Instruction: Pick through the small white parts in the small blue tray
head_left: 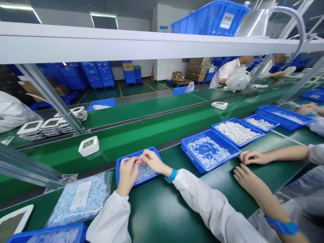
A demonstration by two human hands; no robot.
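Over a small blue tray (148, 180), my left hand (128, 173) and my right hand (153, 162) meet with their fingertips pinched together. Between them is a tiny pale piece (139, 158), mostly covered by the fingers, so its kind does not show. Many small translucent pieces (145, 171) lie in the tray below. A blue band (171, 176) circles my right wrist. Left of my left hand lies a clear bag of light-blue pieces (95, 192) with a white label.
A blue tray of white strips (186, 153) and a tray of white parts (262, 135) stand to the right, near a co-worker's hands (249, 173). On the green conveyor (152, 130) sits a white device (88, 146). A shelf beam (126, 47) crosses above.
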